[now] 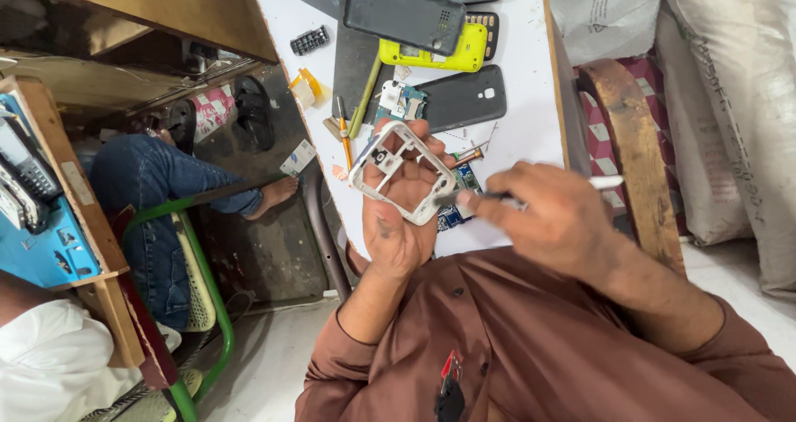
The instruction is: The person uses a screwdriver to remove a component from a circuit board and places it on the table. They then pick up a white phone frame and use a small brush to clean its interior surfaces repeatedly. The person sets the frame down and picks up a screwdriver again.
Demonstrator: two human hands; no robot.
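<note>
Fingers of left hand [398, 215] grip tilted phone frame [402, 172]; right hand [551, 215] pinches tool [531, 196].

My left hand [398, 215] was raised palm toward me, fingers curled closed in a hold, forearm rising from my brown sleeve. My right hand [547, 219] reached in from the right, knuckles up, thumb and fingertips [468, 198] pinched together.
</note>
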